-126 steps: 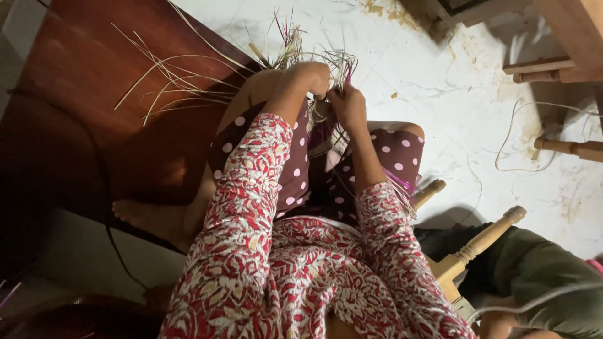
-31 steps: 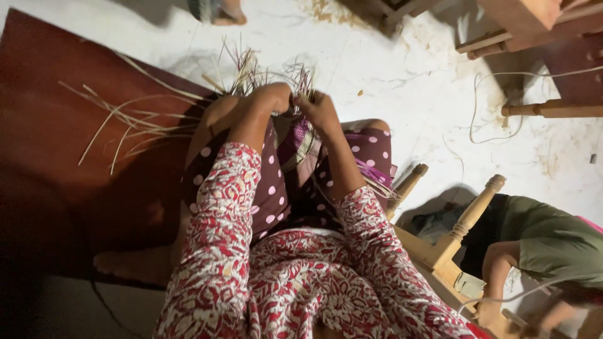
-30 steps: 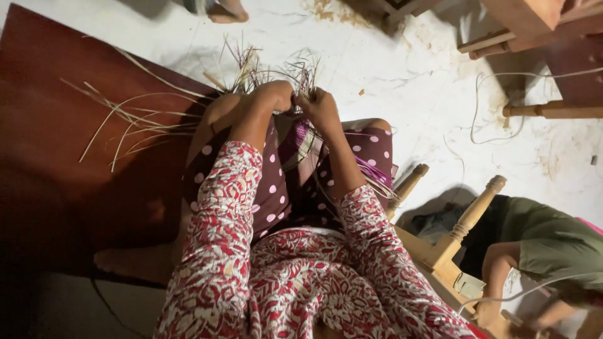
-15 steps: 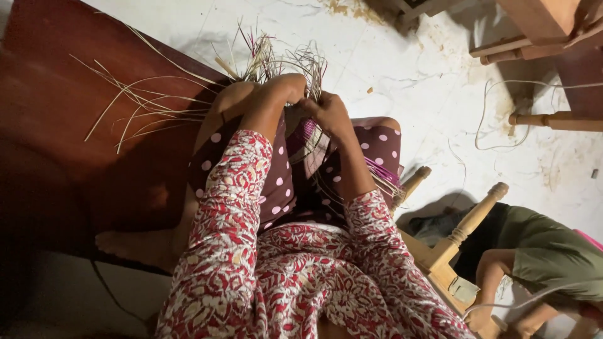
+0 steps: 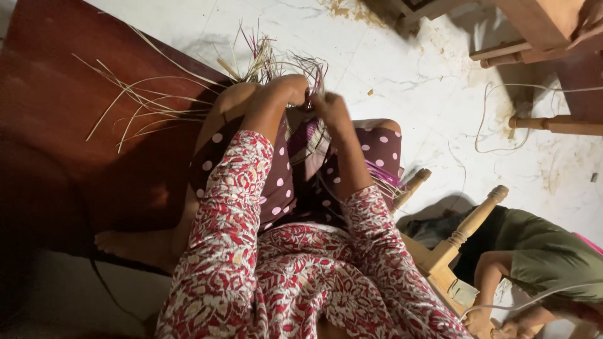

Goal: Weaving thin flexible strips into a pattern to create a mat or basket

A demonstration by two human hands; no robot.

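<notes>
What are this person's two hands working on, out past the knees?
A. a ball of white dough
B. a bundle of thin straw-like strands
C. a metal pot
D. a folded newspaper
B: both the left hand and the right hand pinch thin pale and purple strands that fan out above them.

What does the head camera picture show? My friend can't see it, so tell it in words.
A seated person's left hand and right hand work thin straw-like strands at their knees. More loose strands lie on a dark red board; a wooden chair stands nearby.
</notes>
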